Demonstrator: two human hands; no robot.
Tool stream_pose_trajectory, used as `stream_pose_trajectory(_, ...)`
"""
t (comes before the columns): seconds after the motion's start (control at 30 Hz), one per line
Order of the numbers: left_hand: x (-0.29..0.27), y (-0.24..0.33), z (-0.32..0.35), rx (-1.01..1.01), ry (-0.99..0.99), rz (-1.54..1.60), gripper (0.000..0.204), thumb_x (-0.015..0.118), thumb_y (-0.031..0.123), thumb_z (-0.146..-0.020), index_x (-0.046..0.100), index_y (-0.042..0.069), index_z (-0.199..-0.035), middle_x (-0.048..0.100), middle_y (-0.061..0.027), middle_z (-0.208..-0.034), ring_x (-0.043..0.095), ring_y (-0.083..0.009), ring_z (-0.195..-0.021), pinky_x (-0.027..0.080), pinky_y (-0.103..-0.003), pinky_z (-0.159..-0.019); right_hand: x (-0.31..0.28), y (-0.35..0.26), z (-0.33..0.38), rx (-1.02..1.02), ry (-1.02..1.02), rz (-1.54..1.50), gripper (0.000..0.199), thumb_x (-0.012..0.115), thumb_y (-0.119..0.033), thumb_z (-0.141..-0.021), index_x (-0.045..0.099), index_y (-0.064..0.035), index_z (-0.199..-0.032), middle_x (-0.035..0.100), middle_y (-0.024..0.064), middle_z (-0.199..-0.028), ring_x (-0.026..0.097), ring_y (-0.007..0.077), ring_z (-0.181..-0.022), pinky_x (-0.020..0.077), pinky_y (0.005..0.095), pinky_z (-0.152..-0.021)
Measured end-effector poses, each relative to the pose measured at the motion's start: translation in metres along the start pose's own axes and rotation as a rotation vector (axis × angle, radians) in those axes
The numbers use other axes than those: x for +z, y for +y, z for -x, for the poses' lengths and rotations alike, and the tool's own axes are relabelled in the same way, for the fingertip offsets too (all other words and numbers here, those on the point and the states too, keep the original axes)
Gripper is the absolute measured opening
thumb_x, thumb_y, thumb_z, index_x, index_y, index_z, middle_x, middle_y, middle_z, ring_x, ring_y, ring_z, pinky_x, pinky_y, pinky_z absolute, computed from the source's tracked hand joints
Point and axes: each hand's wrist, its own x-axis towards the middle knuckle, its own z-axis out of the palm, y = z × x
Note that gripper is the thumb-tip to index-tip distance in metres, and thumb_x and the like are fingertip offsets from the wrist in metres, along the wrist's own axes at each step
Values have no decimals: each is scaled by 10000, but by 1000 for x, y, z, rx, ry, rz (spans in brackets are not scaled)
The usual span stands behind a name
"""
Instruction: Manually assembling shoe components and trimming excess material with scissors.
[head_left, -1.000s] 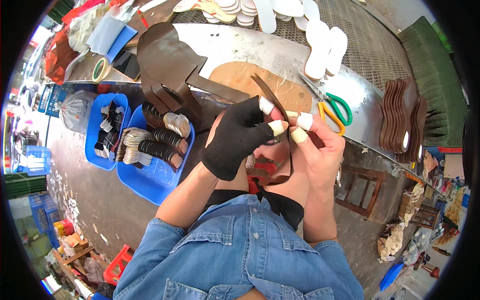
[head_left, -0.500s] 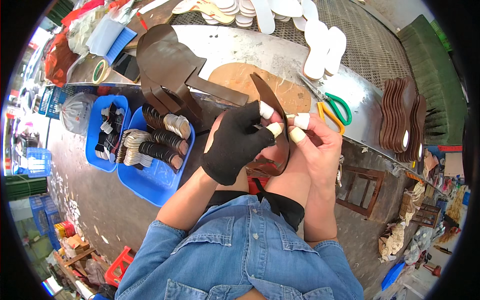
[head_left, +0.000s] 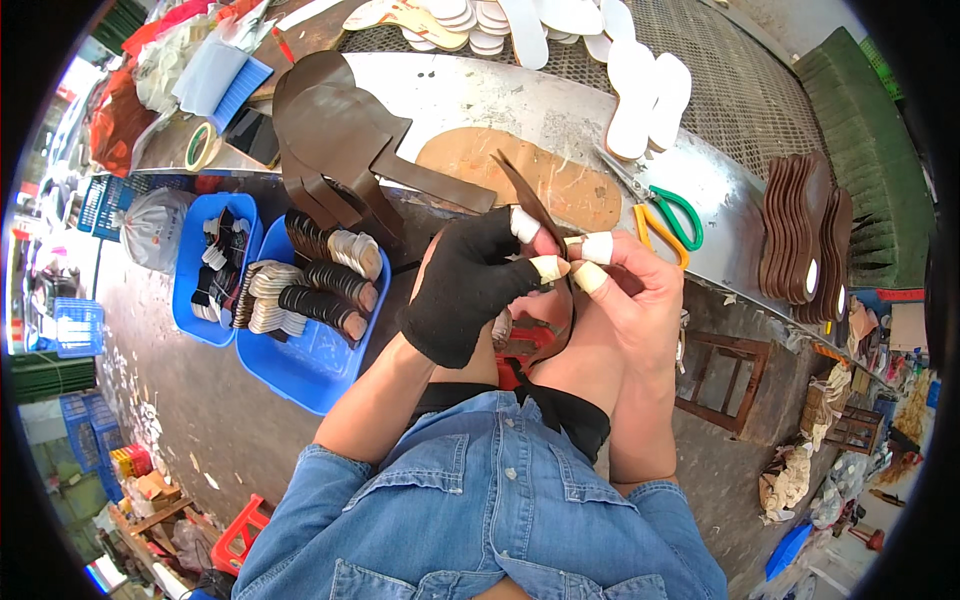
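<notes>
Over my lap a curved, dark brown piece that looks like leather (head_left: 526,192) stands on edge between my hands. My left hand (head_left: 458,290), in a black fingerless glove with tape on the fingertips, is closed on the piece from its left side. On the other side, my right hand (head_left: 638,290), bare with taped thumb and forefinger, pinches at the edge of the same piece. The two thumbs almost meet there, and whatever small part lies between the right fingertips is hidden. Behind the piece, a tan rounded board (head_left: 455,152) lies on the metal-topped bench (head_left: 510,95).
Brown cut pieces (head_left: 335,125) hang over the bench edge at left. Scissors (head_left: 678,215) with green and orange handles lie at right, near stacked brown insole-shaped pieces (head_left: 790,230). White soles (head_left: 650,95) lie behind. Blue tubs (head_left: 300,378) of small parts stand at left.
The brown piece has turned more edge-on, its upper tip shifting slightly left. My right fingertips have come in closer to my left thumb.
</notes>
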Motion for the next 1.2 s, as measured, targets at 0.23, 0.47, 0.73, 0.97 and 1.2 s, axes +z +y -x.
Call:
stream_pose_trajectory(0.23,4,-2,1,84,36,-29,110,694,64,-793,616,30,-862,603,-2,-717,557,-53,-647,442,-207,-556,-1,-1,-1,-27,-31,-54,146,623,35,-833,652,52,-975,596,14,-796,542,52,-584,396,181,-495)
stream_pose_trajectory(0.47,12,-6,6,296,211,-480,166,693,72,-750,562,21,-839,574,-45,-692,557,-71,-638,447,-224,-582,3,0,-2,22,-2,4,112,639,19,-830,648,58,-935,593,23,-786,566,71,-564,414,187,-481)
stream_pose_trajectory(0.73,14,-1,6,155,102,-163,151,703,56,-780,578,26,-860,569,-4,-739,547,-57,-706,451,-217,-636,2,19,-5,-12,-14,-92,104,625,2,-861,639,54,-950,584,5,-768,412,13,-500,282,181,-433)
stream_pose_trajectory(0.97,13,-4,6,146,78,-29,116,676,14,-813,603,6,-903,618,-35,-791,586,-64,-725,478,-213,-589,5,15,4,49,87,-165,133,630,-7,-865,650,30,-992,616,11,-740,435,9,-526,299,175,-442)
stream_pose_trajectory(1.2,13,-6,9,114,125,-38,111,654,8,-816,574,4,-892,591,-26,-799,584,-75,-644,478,-213,-548,10,10,1,12,61,-100,138,633,4,-847,647,34,-981,620,5,-734,487,18,-532,374,172,-457)
